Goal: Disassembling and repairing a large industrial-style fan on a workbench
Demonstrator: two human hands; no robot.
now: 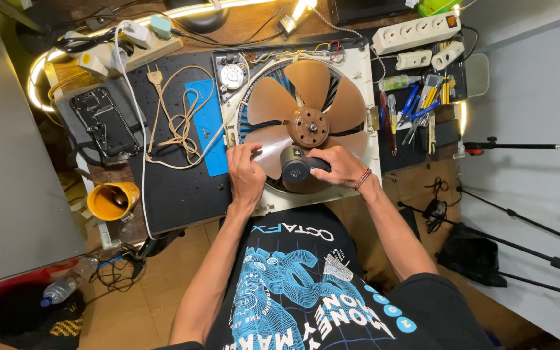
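Fan blade (pixel 306 107), a brown translucent plastic impeller with five broad vanes, is seated on a round hub (pixel 310 127) inside a cream square fan housing (pixel 365 78) that lies flat on the black work mat (pixel 176 188). The left hand (pixel 246 174) is closed on the near edge of the lowest vane, thumb on top and fingers pinched against the plastic. The right hand (pixel 339 166) is wrapped around a short dark cylindrical tool (pixel 295 164), whose round end faces the camera just below the hub; the two hands are held apart, one on each side of that tool.

The vanes are judged to be light, thin and somewhat flexible, and liable to crack if bent at the tip; a firmer hold is offered near the hub, where the plastic is thicker. The housing is judged stiff and bulkier, best gripped by its frame edges.

Beside the housing on the mat, a blue pad (pixel 210 126) and a coiled beige power cord (pixel 179 123) are laid. To the right, a tray of hand tools (pixel 419 107) is placed, with white power strips (pixel 416 32) behind it. A dismantled phone frame (pixel 102 123) and an orange cup (pixel 111 201) are set at the left. A lit strip lamp (pixel 183 11) runs along the rear edge of the wooden desk. Black stand legs (pixel 520 249) rest on the tiled floor at the right.
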